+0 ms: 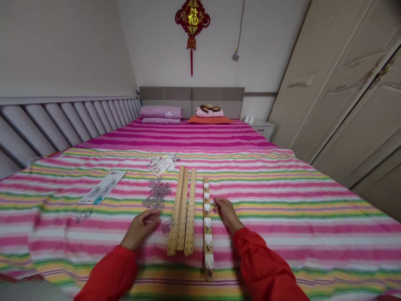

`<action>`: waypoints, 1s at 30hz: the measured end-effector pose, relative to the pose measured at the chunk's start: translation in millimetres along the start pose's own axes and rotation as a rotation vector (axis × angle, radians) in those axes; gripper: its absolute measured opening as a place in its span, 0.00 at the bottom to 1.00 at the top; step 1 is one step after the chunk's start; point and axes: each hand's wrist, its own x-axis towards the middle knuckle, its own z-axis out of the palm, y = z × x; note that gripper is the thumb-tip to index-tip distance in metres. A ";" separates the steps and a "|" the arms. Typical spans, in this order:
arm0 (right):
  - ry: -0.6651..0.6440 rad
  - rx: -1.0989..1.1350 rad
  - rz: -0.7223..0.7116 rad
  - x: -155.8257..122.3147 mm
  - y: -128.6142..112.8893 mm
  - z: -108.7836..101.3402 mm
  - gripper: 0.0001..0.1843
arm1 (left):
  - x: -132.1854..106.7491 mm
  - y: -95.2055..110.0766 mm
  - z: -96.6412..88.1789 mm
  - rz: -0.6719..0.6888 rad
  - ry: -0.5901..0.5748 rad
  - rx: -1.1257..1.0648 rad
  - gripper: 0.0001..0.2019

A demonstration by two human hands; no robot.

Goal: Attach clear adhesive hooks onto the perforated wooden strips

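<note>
My left hand [141,228] is above the striped sheet, its fingers drawn together; whether they hold anything is hidden. Just beyond it lies a pile of small clear plastic pieces [157,193], and one loose clear piece [167,226] is to its right. My right hand [226,212] has thumb and fingers pinched, close to the right side of a wooden strip [206,180]. Along that strip sit several white hooks [207,223] in a row. Between my hands, three bare wooden strips with rows of holes [182,213] lie side by side.
A long flat package [103,188] and some thin wire-like pieces [84,215] lie at left. White cards or packaging [161,164] are beyond the strips. The striped sheet [282,209] covers the bed. A railing [78,117] borders the left; a wardrobe [341,96] stands right.
</note>
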 end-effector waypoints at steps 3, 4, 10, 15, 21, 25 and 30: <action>-0.005 0.012 -0.005 -8.5 -0.3 -1.7 0.12 | -20.4 -16.0 11.7 0.168 0.021 0.184 0.23; -0.007 0.016 -0.004 -10.7 -0.6 -2.3 0.12 | -24.1 -19.1 14.9 0.214 0.015 0.227 0.24; -0.003 0.042 -0.012 -20.8 -1.1 -4.8 0.10 | -25.0 -27.2 23.6 0.276 -0.030 0.310 0.23; 0.002 0.061 -0.014 -25.6 -2.2 -6.3 0.09 | -22.3 -27.3 26.6 0.189 0.022 0.211 0.16; 0.024 0.067 -0.019 -30.4 -3.8 -6.3 0.10 | -20.6 -5.7 25.0 -0.236 0.085 -0.328 0.21; -0.004 0.016 -0.016 -44.8 -10.4 4.7 0.11 | -19.9 20.8 26.1 -0.527 0.035 -0.760 0.09; -0.214 -0.091 -0.013 -67.6 -27.3 31.2 0.14 | -21.1 46.6 42.1 -0.632 -0.103 -0.853 0.06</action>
